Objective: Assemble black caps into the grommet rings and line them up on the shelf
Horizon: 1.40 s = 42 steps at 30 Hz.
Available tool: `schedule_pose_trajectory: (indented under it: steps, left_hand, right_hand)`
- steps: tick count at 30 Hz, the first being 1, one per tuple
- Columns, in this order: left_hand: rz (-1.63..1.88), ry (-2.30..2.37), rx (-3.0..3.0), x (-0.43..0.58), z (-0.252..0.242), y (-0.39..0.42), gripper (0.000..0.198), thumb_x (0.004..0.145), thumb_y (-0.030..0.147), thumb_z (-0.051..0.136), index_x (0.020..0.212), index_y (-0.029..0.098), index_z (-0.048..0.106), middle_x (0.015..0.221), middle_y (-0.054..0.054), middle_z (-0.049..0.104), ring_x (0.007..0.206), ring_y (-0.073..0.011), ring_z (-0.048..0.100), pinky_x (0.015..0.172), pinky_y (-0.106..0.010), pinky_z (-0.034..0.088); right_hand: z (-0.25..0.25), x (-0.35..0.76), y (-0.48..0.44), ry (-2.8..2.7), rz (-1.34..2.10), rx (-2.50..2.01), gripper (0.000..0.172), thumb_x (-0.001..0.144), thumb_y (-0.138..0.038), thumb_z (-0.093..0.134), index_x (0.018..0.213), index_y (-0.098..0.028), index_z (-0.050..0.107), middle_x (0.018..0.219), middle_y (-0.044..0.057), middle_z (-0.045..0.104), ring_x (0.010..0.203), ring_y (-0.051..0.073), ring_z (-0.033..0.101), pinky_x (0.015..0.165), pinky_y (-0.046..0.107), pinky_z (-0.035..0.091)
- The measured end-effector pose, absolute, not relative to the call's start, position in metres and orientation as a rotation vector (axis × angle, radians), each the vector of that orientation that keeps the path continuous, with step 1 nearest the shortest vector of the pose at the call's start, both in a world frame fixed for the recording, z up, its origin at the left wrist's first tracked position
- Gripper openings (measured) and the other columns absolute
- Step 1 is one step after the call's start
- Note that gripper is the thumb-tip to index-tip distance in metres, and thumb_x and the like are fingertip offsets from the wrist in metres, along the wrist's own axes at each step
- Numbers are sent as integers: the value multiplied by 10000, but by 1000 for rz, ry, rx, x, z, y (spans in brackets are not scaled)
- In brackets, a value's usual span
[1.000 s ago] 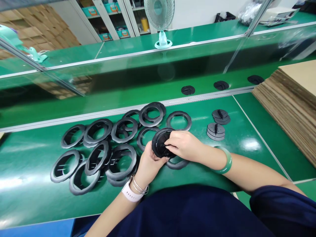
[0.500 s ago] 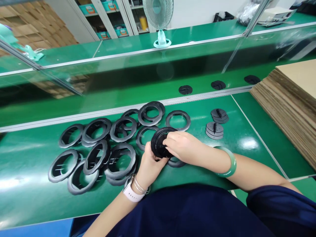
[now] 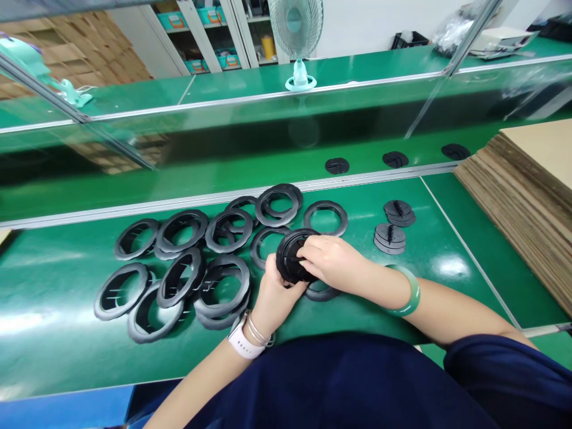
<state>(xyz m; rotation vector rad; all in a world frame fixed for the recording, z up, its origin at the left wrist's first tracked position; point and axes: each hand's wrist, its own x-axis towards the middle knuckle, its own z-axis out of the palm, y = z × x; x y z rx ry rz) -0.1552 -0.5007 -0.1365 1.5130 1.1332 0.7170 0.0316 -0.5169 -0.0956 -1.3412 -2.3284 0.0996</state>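
Note:
A black plastic ring [image 3: 286,253] is tilted up just above the green table, gripped from its lower left by my left hand [image 3: 277,295]. Inside its opening sits a black disc [image 3: 292,269]. My right hand [image 3: 333,259] pinches the raised middle of that disc with closed fingers, which partly hide it. Directly below, another black ring [image 3: 322,292] lies on the table, partly covered by my hands. Several similar rings [image 3: 223,286] lie loosely piled to the left, some leaning on each other. To the right are two small stacks of black discs [image 3: 389,238].
A tall stack of cardboard sheets [image 3: 527,179] stands at the right. Across the back runs a metal rail [image 3: 250,193], with a few black discs [image 3: 336,165] on the green surface behind it. A mint-green fan [image 3: 300,77] stands on the ledge beyond a clear panel.
The view has shifted slightly. Both hands stay on the same ring and disc, with hardly any change in their grip.

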Motion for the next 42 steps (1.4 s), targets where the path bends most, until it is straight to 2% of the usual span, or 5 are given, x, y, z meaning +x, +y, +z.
schedule_pose_trajectory:
  steps: [14, 19, 27, 34, 42]
  left_hand:
    - [780, 1031, 1368, -154, -140, -499, 631, 656, 210, 816, 1172, 221, 453, 1100, -66, 666, 1017, -246, 695, 819, -356, 611]
    - [895, 861, 1204, -152, -136, -498, 686, 661, 164, 819, 1207, 236, 410, 1215, -69, 626, 1151, -241, 647, 931, -382, 581]
    - [870, 832, 1226, -158, -139, -498, 945, 584, 239, 903, 1348, 247, 347, 1371, -116, 548, 1269, -291, 568, 1044, -434, 509]
    - [866, 1028, 1523, -164, -136, -501, 488, 879, 429, 644, 1282, 212, 474, 1239, -93, 620, 1167, -257, 595, 1019, -412, 480]
    - [833, 1128, 1625, -162, -133, -499, 416, 915, 440, 587, 1247, 205, 496, 1209, -81, 640, 1147, -239, 602, 973, -372, 487]
  right_hand:
    - [-115, 20, -519, -2276, -164, -1327, 330, 922, -104, 469, 1210, -44, 617, 912, 135, 608, 816, 238, 533, 736, 379, 509]
    - [-102, 21, -525, -1856, -138, -1235, 318, 954, -196, 534, 1261, -174, 612, 1121, 127, 600, 1070, 268, 525, 958, 472, 448]
    - [-127, 28, -505, -1306, 790, -1408, 204, 912, -368, 584, 994, -190, 640, 980, 61, 629, 954, 221, 593, 874, 381, 493]
    - [-125, 24, -509, -1275, 806, -1433, 173, 833, -360, 651, 827, -195, 599, 885, 28, 576, 816, 186, 554, 752, 324, 452]
    - [-134, 17, -509, -1212, 779, -1515, 115, 816, -303, 650, 810, -191, 623, 867, 32, 591, 832, 201, 567, 763, 334, 444]
